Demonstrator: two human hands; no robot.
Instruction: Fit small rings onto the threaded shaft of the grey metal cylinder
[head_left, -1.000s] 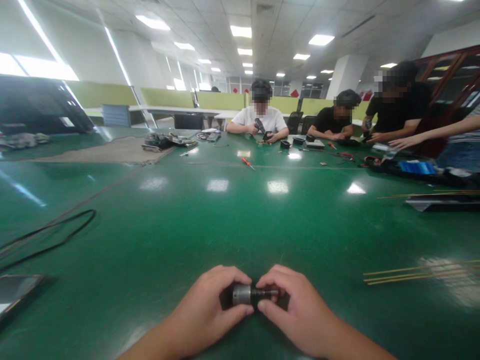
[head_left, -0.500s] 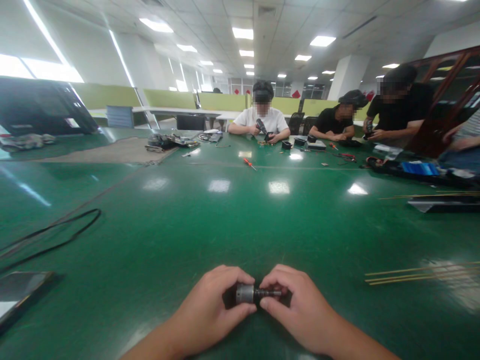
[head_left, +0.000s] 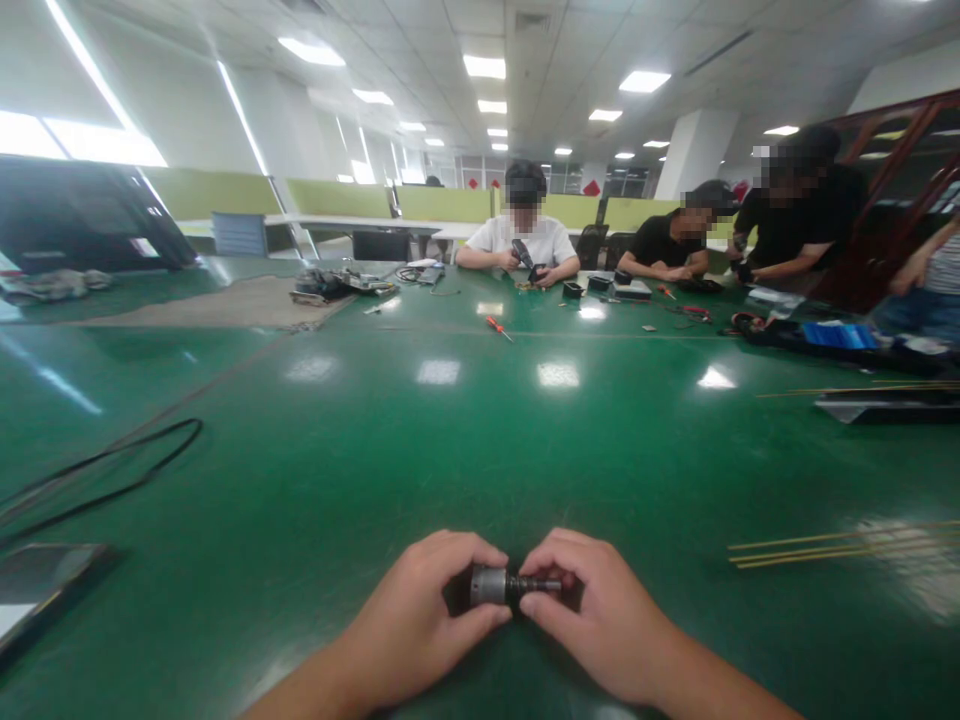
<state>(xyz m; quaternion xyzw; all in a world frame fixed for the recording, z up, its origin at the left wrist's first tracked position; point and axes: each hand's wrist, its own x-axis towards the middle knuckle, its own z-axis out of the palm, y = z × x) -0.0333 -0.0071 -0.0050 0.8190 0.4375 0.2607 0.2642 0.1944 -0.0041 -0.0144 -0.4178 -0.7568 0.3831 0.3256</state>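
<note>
A grey metal cylinder with a dark, stepped shaft (head_left: pixel 490 586) lies level between my hands at the bottom middle of the view, its shaft pointing right. My left hand (head_left: pixel 420 610) curls around the thick cylinder end, thumb below and fingers above. At the shaft end, my right hand (head_left: pixel 592 610) closes its thumb and fingertips about the thin rod, whose tip shows between them. The cylinder's far left end is partly hidden by my left fingers. Both hands rest low over the green tabletop (head_left: pixel 450 450).
A black cable (head_left: pixel 150 455) and a flat dark-edged device (head_left: pixel 45 590) lie on the left. Thin yellowish rods (head_left: pixel 840 545) lie on the right. A red screwdriver (head_left: pixel 497 328) lies farther back. Several people work across the table, one holding a power drill (head_left: pixel 521 252).
My hands stay almost still; the shaft's dark rings look slightly different near my right fingertips. At the far right, the standing people's arms have shifted a little.
</note>
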